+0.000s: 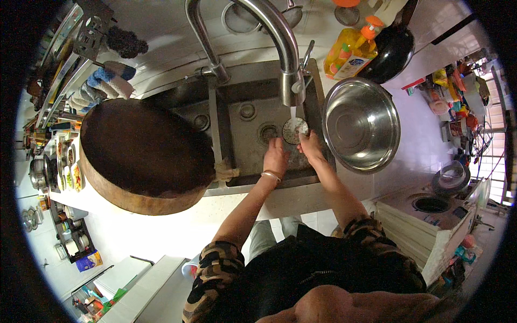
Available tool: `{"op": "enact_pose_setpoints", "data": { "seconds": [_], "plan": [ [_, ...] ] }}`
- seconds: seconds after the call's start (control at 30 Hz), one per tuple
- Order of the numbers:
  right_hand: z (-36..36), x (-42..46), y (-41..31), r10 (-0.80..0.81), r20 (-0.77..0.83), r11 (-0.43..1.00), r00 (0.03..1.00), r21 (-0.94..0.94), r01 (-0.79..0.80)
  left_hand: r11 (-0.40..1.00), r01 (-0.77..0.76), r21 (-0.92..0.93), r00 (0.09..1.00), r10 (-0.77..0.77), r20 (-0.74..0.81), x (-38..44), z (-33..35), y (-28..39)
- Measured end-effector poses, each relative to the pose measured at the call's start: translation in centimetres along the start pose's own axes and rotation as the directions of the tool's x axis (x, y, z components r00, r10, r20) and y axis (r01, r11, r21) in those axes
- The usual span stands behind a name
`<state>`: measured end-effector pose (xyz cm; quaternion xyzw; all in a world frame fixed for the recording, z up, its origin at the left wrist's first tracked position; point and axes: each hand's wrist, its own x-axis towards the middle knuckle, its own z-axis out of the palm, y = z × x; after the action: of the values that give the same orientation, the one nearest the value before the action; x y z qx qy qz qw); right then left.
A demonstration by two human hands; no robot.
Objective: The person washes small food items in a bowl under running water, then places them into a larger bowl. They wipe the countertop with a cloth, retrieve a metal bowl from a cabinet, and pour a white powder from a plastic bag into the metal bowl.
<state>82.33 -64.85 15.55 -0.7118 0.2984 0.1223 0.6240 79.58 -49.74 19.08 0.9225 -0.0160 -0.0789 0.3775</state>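
My right hand grips a round perforated metal disc, perhaps a sink strainer, by its edge. Water runs onto the disc from the steel faucet above. Nothing shows in my left hand, which hovers beside it near the drain, with the thumb apart from the fingers. Both hands are over the right basin of a double sink.
A large round wooden chopping block covers part of the left basin. To the right stand a steel bowl, a yellow pump bottle of liquid and a black pan. A pale cloth hangs at the divider's front.
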Motion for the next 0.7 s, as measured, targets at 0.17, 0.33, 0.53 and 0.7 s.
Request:
{"op": "enact_pose_setpoints", "data": {
  "seconds": [0.17,0.33,0.53,0.7],
  "plan": [
    [-0.1,-3.2,-1.7,0.099,0.232,0.957,0.968,0.245,-0.157,0.939,-0.343,0.032,0.939,0.343,0.012,1.7,0.8,-2.3],
    [-0.4,-6.0,-1.6,-0.398,0.117,0.898,0.910,-0.154,0.412,0.475,0.299,-0.828,0.954,-0.138,0.265,1.6,-1.2,-0.4],
    [0.7,-1.7,-1.5,-0.182,0.139,0.969,0.973,0.192,0.154,-0.147,0.471,-0.870,0.864,-0.125,0.488,1.1,1.8,-3.4],
    [0.7,0.6,1.0,-0.129,0.197,0.958,0.972,0.278,0.071,-0.266,0.451,-0.852,0.872,-0.074,0.485,2.8,2.5,-3.3]
  ]
}}
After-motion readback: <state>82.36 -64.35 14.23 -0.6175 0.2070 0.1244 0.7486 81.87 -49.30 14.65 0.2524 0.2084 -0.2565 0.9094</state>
